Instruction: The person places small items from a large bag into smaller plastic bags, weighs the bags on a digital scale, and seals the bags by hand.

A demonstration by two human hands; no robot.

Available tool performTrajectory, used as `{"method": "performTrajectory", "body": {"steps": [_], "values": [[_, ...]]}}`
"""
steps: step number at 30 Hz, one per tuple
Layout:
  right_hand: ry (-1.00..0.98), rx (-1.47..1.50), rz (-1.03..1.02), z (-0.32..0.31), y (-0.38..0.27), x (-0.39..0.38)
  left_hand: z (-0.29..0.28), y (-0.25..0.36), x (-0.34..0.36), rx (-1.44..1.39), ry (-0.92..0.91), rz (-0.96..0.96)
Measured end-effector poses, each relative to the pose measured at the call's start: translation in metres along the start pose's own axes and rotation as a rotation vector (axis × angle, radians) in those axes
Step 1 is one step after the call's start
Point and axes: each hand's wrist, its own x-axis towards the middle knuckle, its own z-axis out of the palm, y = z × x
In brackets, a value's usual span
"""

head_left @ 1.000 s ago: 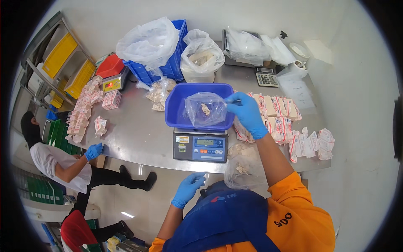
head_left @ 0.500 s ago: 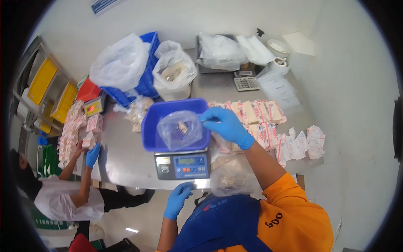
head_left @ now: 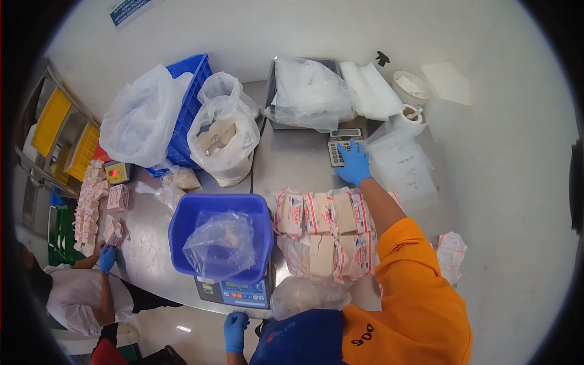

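Note:
My right hand (head_left: pixel 354 165), in a blue glove, reaches over a grey calculator (head_left: pixel 345 132). Its fingers are stretched out and touch or hover just above the keys. Low at the table's front edge, my gloved left hand (head_left: pixel 236 332) has its fingers curled in, with nothing visible in them. The digital scale (head_left: pixel 234 294) is close to it. On the scale rests a blue plastic tub (head_left: pixel 177 243), and inside lies a clear plastic bag (head_left: pixel 213 249) with a few pale crumbs. Right of the tub are several paper-wrapped beige blocks (head_left: pixel 321 255).
A clear bag (head_left: pixel 307 298) lies by the table's front edge. Farther back stand a white sack (head_left: pixel 225 155) of pale powder with a scoop, a blue crate (head_left: pixel 193 91) and a dark tray (head_left: pixel 272 115) under plastic bags. A co-worker (head_left: pixel 85 298) handles a small pack at the left.
My right hand has left the bag in the tub and moved far and right to the calculator. My left hand has curled its fingers. The whole view has shifted.

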Motion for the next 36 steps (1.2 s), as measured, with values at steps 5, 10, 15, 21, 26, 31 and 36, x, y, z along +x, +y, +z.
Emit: {"method": "performTrajectory", "body": {"steps": [5,10,15,21,26,31,36], "values": [[-0.07,0.005,-0.092,0.006,-0.012,0.036,0.007,-0.004,0.003,0.047,0.059,0.005],[0.0,0.107,-0.039,-0.004,0.004,0.032,0.007,-0.001,0.005,0.129,0.04,-0.023],[0.038,0.051,-0.105,-0.006,0.022,-0.005,0.007,0.001,0.013,0.116,0.032,-0.03],[-0.065,0.035,-0.169,-0.007,0.017,-0.006,0.006,0.005,0.013,0.111,0.006,-0.085],[-0.059,0.086,-0.152,-0.003,0.02,-0.002,0.003,0.005,0.016,0.145,-0.007,-0.08],[0.142,0.085,-0.074,-0.015,0.043,-0.002,0.0,0.003,0.02,0.142,-0.04,-0.099],[0.101,0.022,0.0,-0.02,0.067,-0.009,0.001,0.001,0.022,0.138,-0.016,-0.094]]}}
